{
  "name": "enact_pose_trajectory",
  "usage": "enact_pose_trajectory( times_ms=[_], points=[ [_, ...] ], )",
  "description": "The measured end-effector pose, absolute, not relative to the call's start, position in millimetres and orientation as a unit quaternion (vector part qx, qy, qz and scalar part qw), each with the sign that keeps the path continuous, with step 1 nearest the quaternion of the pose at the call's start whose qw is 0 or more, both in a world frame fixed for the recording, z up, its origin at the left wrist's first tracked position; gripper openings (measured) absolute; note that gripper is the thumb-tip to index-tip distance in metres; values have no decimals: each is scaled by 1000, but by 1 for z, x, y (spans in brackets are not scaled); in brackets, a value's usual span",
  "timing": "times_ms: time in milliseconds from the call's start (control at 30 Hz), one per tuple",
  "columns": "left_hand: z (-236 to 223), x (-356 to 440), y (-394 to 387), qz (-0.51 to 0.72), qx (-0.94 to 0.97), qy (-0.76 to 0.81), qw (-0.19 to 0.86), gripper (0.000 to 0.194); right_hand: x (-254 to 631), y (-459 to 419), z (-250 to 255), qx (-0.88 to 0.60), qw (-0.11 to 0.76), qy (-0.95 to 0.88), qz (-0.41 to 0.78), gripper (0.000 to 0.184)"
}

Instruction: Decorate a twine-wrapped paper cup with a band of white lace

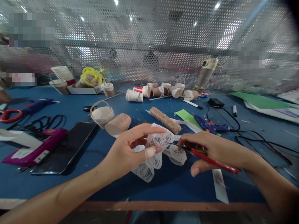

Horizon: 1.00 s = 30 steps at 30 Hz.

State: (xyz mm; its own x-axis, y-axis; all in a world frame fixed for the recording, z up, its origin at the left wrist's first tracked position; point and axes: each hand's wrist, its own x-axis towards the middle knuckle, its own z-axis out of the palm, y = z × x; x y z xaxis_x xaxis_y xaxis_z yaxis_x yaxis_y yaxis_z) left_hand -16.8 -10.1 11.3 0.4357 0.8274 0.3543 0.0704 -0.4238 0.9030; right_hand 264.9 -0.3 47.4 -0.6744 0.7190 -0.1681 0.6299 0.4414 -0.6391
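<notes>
Lace [146, 168] pinched by left hand [128, 146], tool [216, 161] gripped by right [218, 146], table [173, 188] open toward edge [163, 206]

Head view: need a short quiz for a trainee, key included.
1. What does the left hand hold?
2. True or false: the right hand grips a slim, red-handled tool.
3. Which lies nearer the left hand: (a) the yellow coiled cord, or (b) the brown, cylindrical twine roll?

Key: 1. White, patterned lace fabric. 2. True. 3. b.
</notes>
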Motion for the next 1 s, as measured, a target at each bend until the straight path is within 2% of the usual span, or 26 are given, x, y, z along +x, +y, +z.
enact_pose_trajectory(
  times_ms=[133,333,767,1000],
  points=[
    [10,-16,-11,410,733,308,447,38,258,-2,41,-395,67,-851,339,51],
    [10,-13,-11,382,747,321,439,39,252,-4,35,-397,77,-848,342,61],
    [7,-9,-13,373,760,320,426,38,245,-4,32,-346,96,-857,370,51],
    [10,-8,-11,372,756,306,444,29,249,-4,29,-318,106,-861,382,56]
  ],
)
